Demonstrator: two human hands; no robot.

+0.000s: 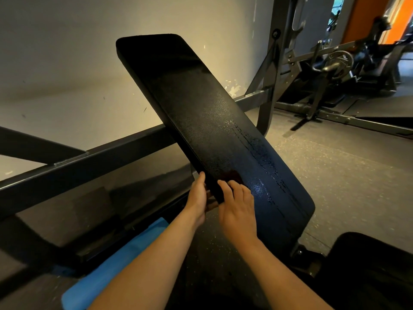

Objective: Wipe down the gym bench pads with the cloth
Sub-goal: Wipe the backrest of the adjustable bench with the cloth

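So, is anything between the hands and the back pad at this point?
Nothing visible. The left hand grips the left edge of the back pad, and the right hand rests on its face beside it. Neither hand shows a cloth; a blue item lies on the floor below them.

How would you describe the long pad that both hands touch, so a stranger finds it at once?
A dark steel beam crosses in front of the pale wall. The black back pad leans across it, rising to the upper left; the left hand grips its lower edge, the right hand touches its face. Unlike the seat pad at lower right, it is long, tilted and wet-streaked.
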